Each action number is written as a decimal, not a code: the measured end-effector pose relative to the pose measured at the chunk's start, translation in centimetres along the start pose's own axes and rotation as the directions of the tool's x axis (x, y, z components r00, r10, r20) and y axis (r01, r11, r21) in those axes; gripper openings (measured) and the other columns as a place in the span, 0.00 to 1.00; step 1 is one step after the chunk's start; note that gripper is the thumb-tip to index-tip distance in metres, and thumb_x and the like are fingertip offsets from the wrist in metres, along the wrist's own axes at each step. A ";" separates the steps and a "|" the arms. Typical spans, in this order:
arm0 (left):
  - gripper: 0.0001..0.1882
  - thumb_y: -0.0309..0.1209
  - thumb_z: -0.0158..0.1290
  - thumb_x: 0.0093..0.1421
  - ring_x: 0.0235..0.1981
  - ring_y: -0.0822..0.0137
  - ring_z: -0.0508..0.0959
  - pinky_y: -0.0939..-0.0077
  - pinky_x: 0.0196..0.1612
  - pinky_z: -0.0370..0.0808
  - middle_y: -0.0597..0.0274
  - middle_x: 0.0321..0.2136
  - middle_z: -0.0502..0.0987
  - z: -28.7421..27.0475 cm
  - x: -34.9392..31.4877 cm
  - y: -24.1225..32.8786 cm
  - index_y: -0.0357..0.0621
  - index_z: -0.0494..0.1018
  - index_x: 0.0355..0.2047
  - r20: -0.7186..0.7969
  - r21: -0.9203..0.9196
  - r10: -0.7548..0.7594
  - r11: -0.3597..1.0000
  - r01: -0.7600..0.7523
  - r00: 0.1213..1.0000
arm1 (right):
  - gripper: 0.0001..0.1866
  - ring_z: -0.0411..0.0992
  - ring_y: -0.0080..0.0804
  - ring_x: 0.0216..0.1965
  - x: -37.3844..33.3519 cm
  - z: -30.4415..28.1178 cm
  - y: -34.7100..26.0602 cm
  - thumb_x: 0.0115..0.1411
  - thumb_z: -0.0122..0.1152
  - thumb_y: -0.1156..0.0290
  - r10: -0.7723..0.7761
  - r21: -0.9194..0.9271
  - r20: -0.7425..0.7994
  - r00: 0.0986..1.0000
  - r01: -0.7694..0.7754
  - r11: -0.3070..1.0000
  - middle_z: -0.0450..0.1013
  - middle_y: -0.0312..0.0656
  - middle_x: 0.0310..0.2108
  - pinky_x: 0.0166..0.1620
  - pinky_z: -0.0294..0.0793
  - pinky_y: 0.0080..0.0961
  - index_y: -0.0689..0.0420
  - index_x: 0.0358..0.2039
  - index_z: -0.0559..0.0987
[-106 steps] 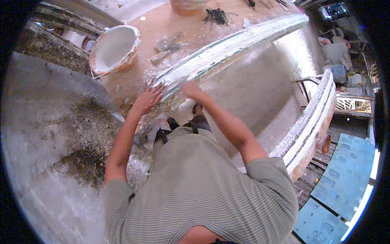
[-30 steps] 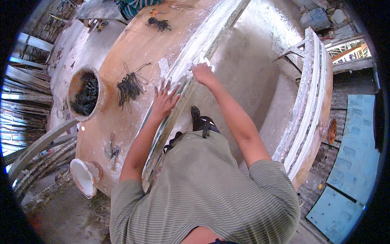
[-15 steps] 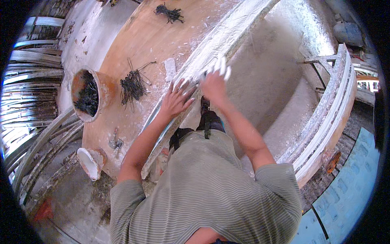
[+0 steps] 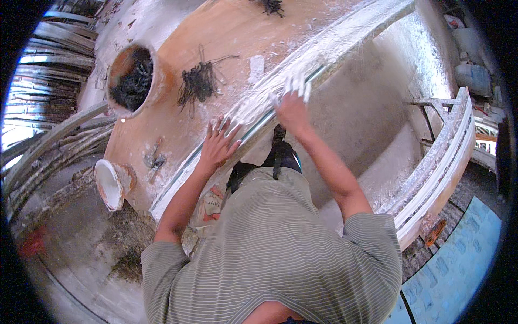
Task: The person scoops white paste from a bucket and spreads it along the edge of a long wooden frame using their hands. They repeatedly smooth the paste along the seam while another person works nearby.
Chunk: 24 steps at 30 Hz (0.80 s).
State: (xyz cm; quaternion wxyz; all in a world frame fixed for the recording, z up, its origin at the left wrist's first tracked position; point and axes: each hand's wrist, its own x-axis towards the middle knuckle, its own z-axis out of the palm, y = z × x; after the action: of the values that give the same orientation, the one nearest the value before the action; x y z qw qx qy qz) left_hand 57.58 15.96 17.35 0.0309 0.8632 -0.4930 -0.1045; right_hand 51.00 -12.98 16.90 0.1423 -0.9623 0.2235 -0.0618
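A long strip coated in wet-looking white plaster [image 4: 318, 54] runs diagonally along the near edge of the wooden table [image 4: 162, 135], with a thin dark green line along its near side. My left hand [image 4: 216, 148] lies on the strip's lower part, palm down, fingers spread and whitened at the tips. Further up the strip, my right hand [image 4: 294, 110] is open, with its white-coated fingers stretched out over the near edge. Neither hand visibly holds anything.
On the table lie bundles of dark fibre or wire [image 4: 199, 81] and a pale flat piece [image 4: 257, 69]. A bucket of dark strands [image 4: 154, 81] and a smaller white-lined pot [image 4: 110, 186] stand left. A curved white moulding [image 4: 437, 178] stands right, beside a blue panel [image 4: 458, 259].
My hands have moved apart and back toward me along the strip. More of the green line now shows between them. The whole view has shifted, with the table sitting further up and right.
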 end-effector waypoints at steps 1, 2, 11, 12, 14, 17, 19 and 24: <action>0.31 0.56 0.40 0.69 0.74 0.52 0.47 0.45 0.74 0.36 0.54 0.70 0.58 0.2 -2.5 -0.7 0.66 0.61 0.69 0.032 0.004 -0.036 0.999 0.036 0.999 | 0.43 0.53 0.68 0.68 -2.0 1.5 -2.4 0.66 0.49 0.43 -0.116 -0.004 -0.252 0.961 0.118 0.993 0.59 0.71 0.63 0.70 0.44 0.64 0.79 0.57 0.68; 0.31 0.56 0.40 0.69 0.74 0.50 0.46 0.45 0.73 0.35 0.54 0.71 0.56 0.1 -4.9 -1.4 0.66 0.59 0.70 0.065 -0.004 -0.069 0.998 0.069 0.996 | 0.44 0.49 0.67 0.70 -4.0 2.1 -4.9 0.66 0.48 0.42 -0.105 -0.004 -0.076 0.992 0.105 0.994 0.56 0.70 0.65 0.71 0.39 0.60 0.79 0.60 0.66; 0.33 0.53 0.43 0.68 0.74 0.43 0.43 0.44 0.73 0.38 0.48 0.71 0.52 1.6 -25.1 -6.3 0.61 0.57 0.71 0.031 -0.064 -0.281 0.957 0.282 0.959 | 0.39 0.58 0.66 0.65 -15.1 5.9 -16.8 0.67 0.48 0.48 -0.246 0.074 0.378 0.892 0.235 0.969 0.62 0.69 0.61 0.71 0.42 0.57 0.77 0.59 0.66; 0.33 0.53 0.44 0.68 0.74 0.43 0.44 0.43 0.73 0.39 0.48 0.71 0.53 1.8 -27.1 -6.9 0.61 0.57 0.71 -0.011 -0.070 -0.280 0.958 0.278 0.960 | 0.40 0.65 0.65 0.58 -14.9 8.7 -14.8 0.66 0.46 0.42 -0.212 0.008 0.239 0.948 0.217 0.976 0.65 0.68 0.59 0.67 0.51 0.57 0.73 0.55 0.72; 0.35 0.50 0.48 0.67 0.74 0.41 0.44 0.46 0.73 0.41 0.44 0.71 0.52 1.8 -31.2 -8.0 0.54 0.56 0.71 0.020 -0.071 -0.315 0.946 0.315 0.949 | 0.41 0.72 0.63 0.51 -14.2 10.8 -13.5 0.66 0.44 0.37 -0.152 -0.047 0.084 0.985 0.156 0.987 0.69 0.67 0.56 0.63 0.61 0.56 0.70 0.50 0.78; 0.37 0.44 0.52 0.65 0.74 0.41 0.43 0.50 0.74 0.42 0.39 0.71 0.50 2.4 -36.1 -9.9 0.43 0.54 0.70 0.047 -0.138 -0.353 0.924 0.356 0.935 | 0.41 0.68 0.63 0.56 -14.3 8.7 -16.2 0.66 0.44 0.38 -0.134 -0.102 0.074 0.988 0.141 0.985 0.68 0.66 0.57 0.62 0.62 0.56 0.71 0.51 0.77; 0.38 0.44 0.52 0.65 0.74 0.40 0.42 0.51 0.74 0.42 0.38 0.71 0.49 3.1 -38.0 -11.4 0.43 0.54 0.70 0.049 -0.156 -0.317 0.934 0.321 0.947 | 0.43 0.61 0.62 0.63 -17.4 8.3 -20.6 0.66 0.44 0.38 -0.212 -0.158 0.063 0.975 0.220 0.963 0.64 0.66 0.61 0.66 0.55 0.55 0.73 0.56 0.72; 0.38 0.43 0.51 0.66 0.74 0.44 0.44 0.56 0.74 0.46 0.40 0.71 0.49 2.6 -39.4 -12.7 0.42 0.52 0.71 0.086 -0.254 -0.243 0.932 0.257 0.966 | 0.49 0.43 0.58 0.73 -23.1 7.3 -27.4 0.67 0.43 0.38 -0.455 0.023 0.015 0.890 0.455 0.890 0.50 0.65 0.70 0.73 0.34 0.53 0.74 0.68 0.53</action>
State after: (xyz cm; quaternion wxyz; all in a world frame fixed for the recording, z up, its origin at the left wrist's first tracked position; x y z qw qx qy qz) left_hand 48.38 56.42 18.70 0.1186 0.9040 -0.3616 -0.1950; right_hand 43.00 22.71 16.88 0.1350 -0.9871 -0.0100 -0.0859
